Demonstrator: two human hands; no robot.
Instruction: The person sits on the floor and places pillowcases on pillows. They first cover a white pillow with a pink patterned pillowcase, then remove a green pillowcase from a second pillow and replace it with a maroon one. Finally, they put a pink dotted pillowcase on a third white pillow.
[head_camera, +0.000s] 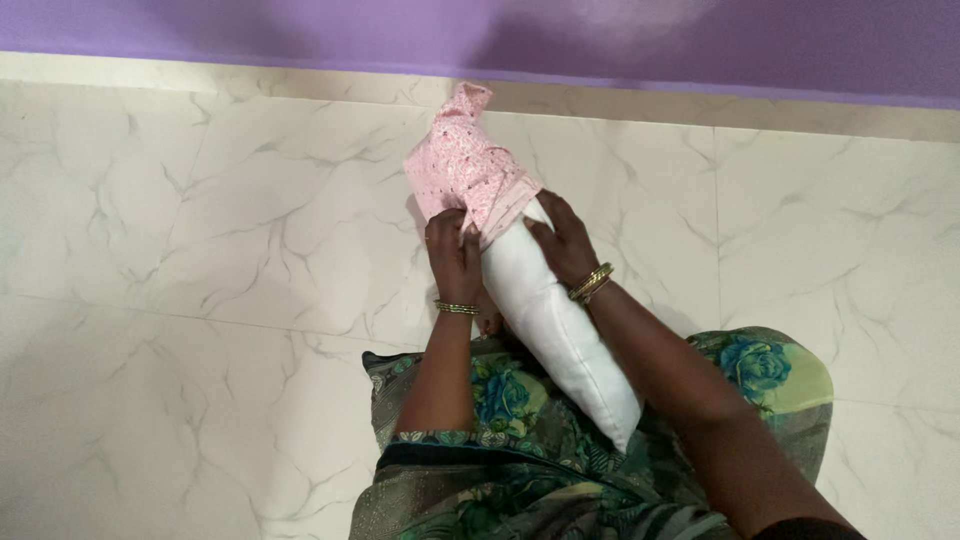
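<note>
A white pillow (560, 320) rests on my lap and points away from me toward the wall. A pink patterned pillow cover (465, 165) sits bunched over its far end. My left hand (455, 255) grips the cover's open edge on the left side of the pillow. On the right side, my right hand (562, 240) holds the cover's edge against the pillow. Both wrists wear gold bangles.
A white marble-patterned tile floor (200, 250) spreads all around. A purple wall (700, 40) with a pale skirting strip runs along the top. My green floral garment (500, 420) covers my lap at the bottom.
</note>
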